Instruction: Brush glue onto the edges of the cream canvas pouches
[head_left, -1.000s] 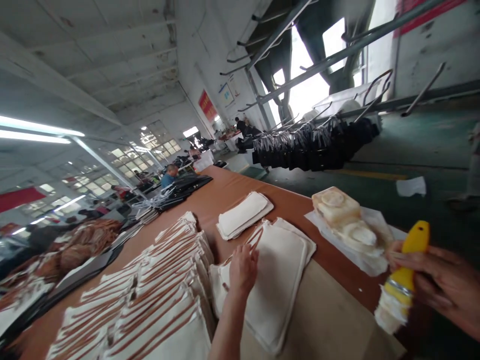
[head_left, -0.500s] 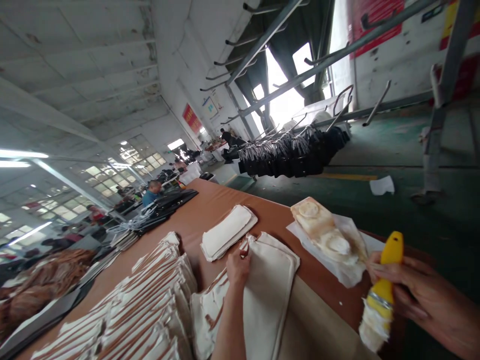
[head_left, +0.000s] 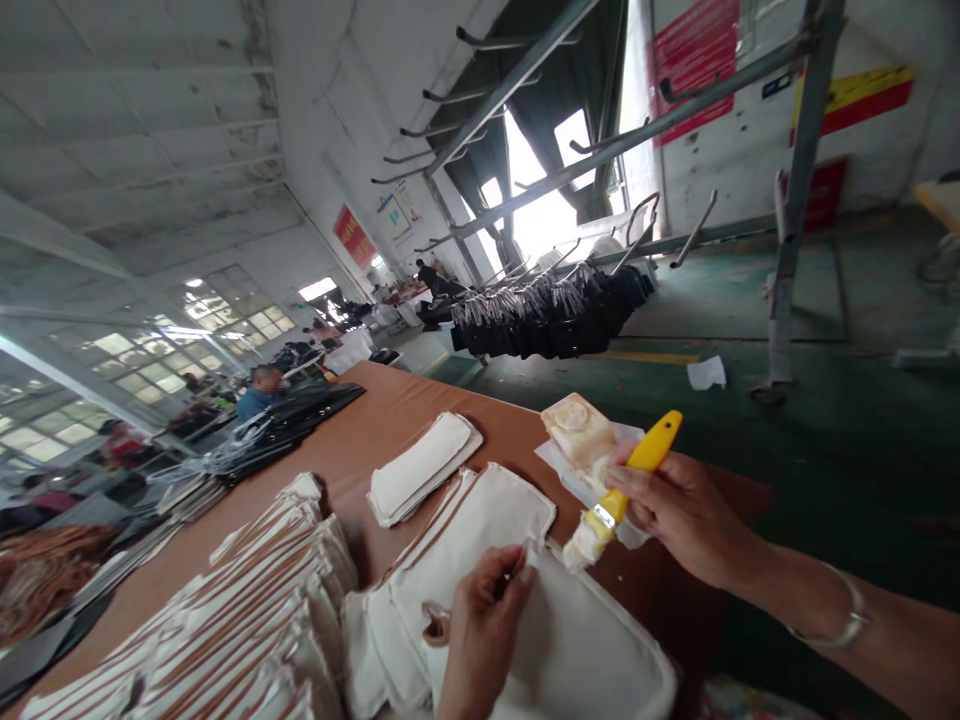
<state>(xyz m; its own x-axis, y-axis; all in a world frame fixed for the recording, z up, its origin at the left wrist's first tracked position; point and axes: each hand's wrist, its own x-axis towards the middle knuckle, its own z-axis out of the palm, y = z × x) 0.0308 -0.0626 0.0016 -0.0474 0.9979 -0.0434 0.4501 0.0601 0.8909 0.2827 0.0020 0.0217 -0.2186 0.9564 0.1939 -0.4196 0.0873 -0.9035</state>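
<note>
Before us: our left hand [head_left: 480, 625] on the top cream fabric panel [head_left: 570, 640].
Right: our right hand [head_left: 679, 505] holding the yellow-handled brush [head_left: 619, 495] above the brown table [head_left: 390, 420].
Left: rows of cream brown-trimmed pieces [head_left: 247, 610].

Left hand [head_left: 480, 630] comes up from the near edge, forearm mostly out of view, fingers curled, thumb and fingertips pinched together. Right hand [head_left: 679, 505] reaches in from the right, forearm bare, bangle on wrist, fingers wrapped in a closed grip, knuckles up.

Yellow-handled brush [head_left: 621, 492] tilts above flat cream canvas pouch [head_left: 577, 640].
</note>
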